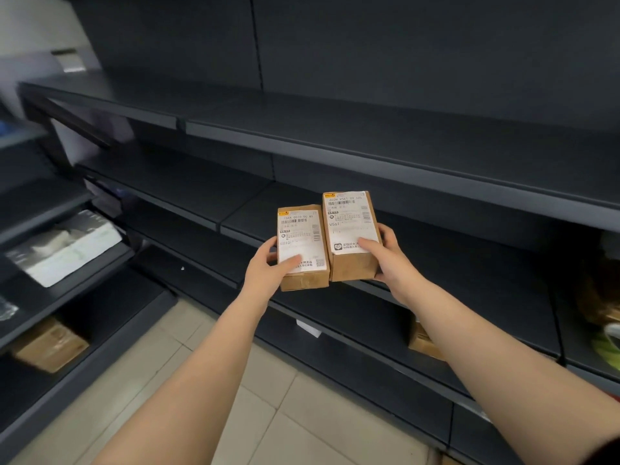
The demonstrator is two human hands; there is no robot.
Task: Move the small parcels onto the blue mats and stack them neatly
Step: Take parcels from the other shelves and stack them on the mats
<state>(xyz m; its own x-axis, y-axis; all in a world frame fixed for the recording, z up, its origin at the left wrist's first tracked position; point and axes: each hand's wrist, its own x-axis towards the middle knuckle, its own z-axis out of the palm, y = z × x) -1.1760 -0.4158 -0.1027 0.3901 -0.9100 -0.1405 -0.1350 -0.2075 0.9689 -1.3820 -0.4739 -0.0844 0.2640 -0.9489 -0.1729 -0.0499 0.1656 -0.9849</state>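
Hands (268,270) (389,260) grip two touching parcels (302,243) (350,229).

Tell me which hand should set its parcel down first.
Probably the right hand: its parcel sits higher and further forward over the dark shelf than the left hand's parcel. No blue mat is visible.

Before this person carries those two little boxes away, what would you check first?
1. Left hand grips the left brown cardboard parcel with a white label: ok.
2. Right hand grips the right brown cardboard parcel with a white label: ok.
3. Parcels side by side, labels up: ok.
4. Parcels lifted off the dark grey metal shelf: cannot tell.
5. Blue mats in sight: not ok, none visible.
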